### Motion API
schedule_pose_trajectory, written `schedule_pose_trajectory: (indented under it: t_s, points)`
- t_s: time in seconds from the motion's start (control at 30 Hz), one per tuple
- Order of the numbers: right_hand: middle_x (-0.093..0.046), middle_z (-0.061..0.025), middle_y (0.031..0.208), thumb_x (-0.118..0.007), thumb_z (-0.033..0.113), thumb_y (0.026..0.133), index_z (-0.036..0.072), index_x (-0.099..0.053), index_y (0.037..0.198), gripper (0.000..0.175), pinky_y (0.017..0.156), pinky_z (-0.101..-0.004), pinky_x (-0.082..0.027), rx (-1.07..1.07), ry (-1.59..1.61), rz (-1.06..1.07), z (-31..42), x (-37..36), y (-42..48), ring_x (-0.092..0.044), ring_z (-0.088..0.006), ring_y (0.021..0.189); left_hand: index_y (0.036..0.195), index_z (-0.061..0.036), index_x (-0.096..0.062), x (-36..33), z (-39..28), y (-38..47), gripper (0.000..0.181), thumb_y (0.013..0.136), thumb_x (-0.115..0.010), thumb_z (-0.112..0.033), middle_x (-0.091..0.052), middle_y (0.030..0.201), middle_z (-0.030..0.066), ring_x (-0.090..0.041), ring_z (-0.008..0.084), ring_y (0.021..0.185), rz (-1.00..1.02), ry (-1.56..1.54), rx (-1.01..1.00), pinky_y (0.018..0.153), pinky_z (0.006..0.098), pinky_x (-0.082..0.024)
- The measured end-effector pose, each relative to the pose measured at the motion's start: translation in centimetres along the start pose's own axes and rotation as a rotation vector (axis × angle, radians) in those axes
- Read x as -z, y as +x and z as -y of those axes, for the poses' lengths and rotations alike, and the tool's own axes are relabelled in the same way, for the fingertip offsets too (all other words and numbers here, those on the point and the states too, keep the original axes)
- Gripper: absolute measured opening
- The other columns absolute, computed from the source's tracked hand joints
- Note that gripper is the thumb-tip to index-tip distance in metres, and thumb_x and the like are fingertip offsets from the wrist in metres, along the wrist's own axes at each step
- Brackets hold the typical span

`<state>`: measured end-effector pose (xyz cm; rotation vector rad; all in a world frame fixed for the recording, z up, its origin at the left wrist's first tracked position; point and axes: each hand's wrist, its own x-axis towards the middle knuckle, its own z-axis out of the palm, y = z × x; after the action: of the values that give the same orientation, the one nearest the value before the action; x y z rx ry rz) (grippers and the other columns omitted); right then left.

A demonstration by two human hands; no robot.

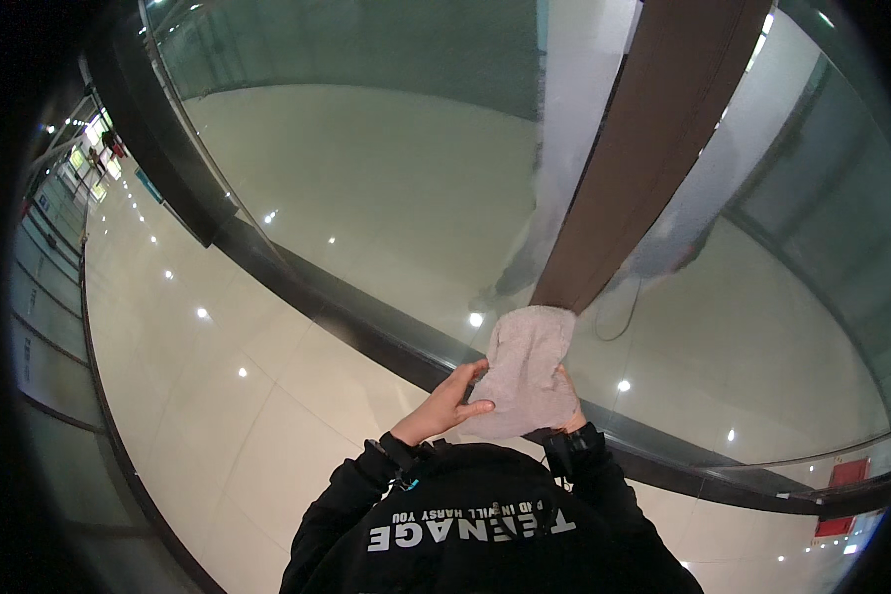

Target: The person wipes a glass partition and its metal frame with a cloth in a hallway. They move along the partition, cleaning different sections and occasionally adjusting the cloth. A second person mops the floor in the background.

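Observation:
A pale pink towel cloth (529, 367) hangs spread between my hands, in front of the glass. Its upper end overlaps the foot of a brown vertical post (638, 156); whether it touches the post I cannot tell. My left hand (442, 405) grips the cloth's left edge, the thumb lying over its front and the fingers along the side. My right hand (570, 405) holds the right edge, mostly hidden behind the fabric. Dark cuffs and wrist straps show at both wrists.
Large glass panes (364, 171) flank the post and mirror ceiling lights. A dark low ledge (341, 319) runs along their base. Pale glossy floor tiles (267, 423) lie to the left, with more glazing (52, 327) beyond. Behind the right pane is a thin cable (624, 330).

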<state>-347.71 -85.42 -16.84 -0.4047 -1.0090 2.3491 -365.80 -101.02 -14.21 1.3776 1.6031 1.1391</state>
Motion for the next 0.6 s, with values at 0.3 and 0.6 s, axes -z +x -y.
schedule_pose_trajectory:
  t_s: [0.3, 0.6]
  points:
    - [-0.058, -0.0123, 0.137, -0.046, 0.035, 0.105, 0.002, -0.046, 0.144, 0.051, 0.105, -0.0397, -0.047, -0.265, 0.415, -0.069, -3.6, 4.6, -0.7, -0.058, -0.0271, 0.123, 0.153, -0.0078, -0.03, -1.5, 2.4, -1.5, 0.057, 0.108, -0.039, -0.041, -0.045, 0.139, 0.0086, -0.049, 0.018, 0.118, -0.033, -0.559, 0.181, 0.101, 0.0326, -0.042]
    - [-0.058, -0.0112, 0.136, -0.043, 0.034, 0.105, 0.002, -0.048, 0.142, 0.049, 0.104, -0.0362, -0.046, -0.228, -0.017, -0.109, -1.7, 2.4, -1.3, -0.056, -0.0226, 0.122, 0.126, -0.0052, -0.056, -1.9, 4.8, -1.6, 0.042, 0.103, -0.057, -0.04, -0.055, 0.09, -0.0014, -0.05, 0.0077, 0.079, -0.075, -0.397, 0.255, 0.067, 0.0256, -0.044]
